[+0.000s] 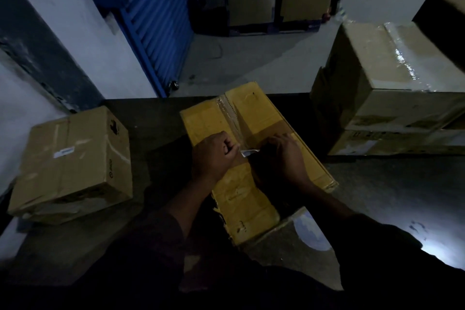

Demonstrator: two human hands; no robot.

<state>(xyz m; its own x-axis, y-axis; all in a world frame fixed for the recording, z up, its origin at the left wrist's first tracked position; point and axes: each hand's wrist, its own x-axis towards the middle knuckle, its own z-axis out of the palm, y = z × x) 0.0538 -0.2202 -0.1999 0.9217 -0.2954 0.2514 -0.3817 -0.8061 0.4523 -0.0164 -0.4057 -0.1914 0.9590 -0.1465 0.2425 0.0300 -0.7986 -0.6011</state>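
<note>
The long yellow cardboard box lies mid-scene on the dark surface, with clear tape along its seam. The left hand is clenched on a small pale strip over the seam. The right hand rests bent-fingered at the strip's other end, but I cannot tell whether it grips. A brown cardboard box sits at the left.
</note>
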